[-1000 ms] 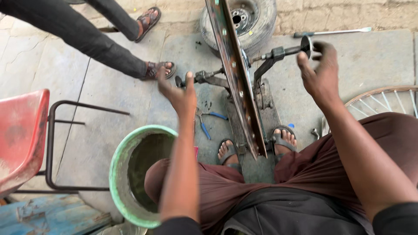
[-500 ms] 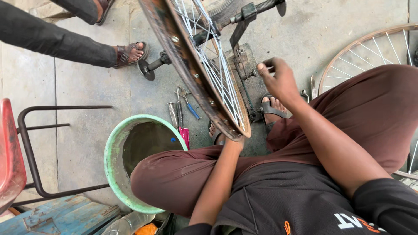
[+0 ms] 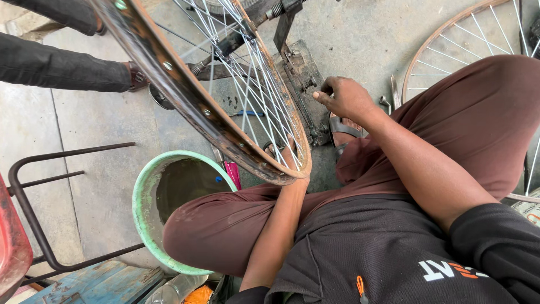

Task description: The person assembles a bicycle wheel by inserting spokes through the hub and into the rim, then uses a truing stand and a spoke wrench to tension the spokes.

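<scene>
Gripping the lower edge of a rusty spoked wheel rim (image 3: 225, 121) at frame centre, the left hand (image 3: 289, 163) is mostly hidden behind it. Right hand (image 3: 344, 97), loosely curled and holding nothing, hovers beside the metal stand (image 3: 304, 73). Green bucket (image 3: 143, 194) lower left; second wheel (image 3: 450, 39) upper right.

You have two spoked wheels: a rusty rim (image 3: 225, 121) and another wheel (image 3: 450, 39) on the ground. One green basin (image 3: 143, 194), one metal stand (image 3: 304, 79).
</scene>
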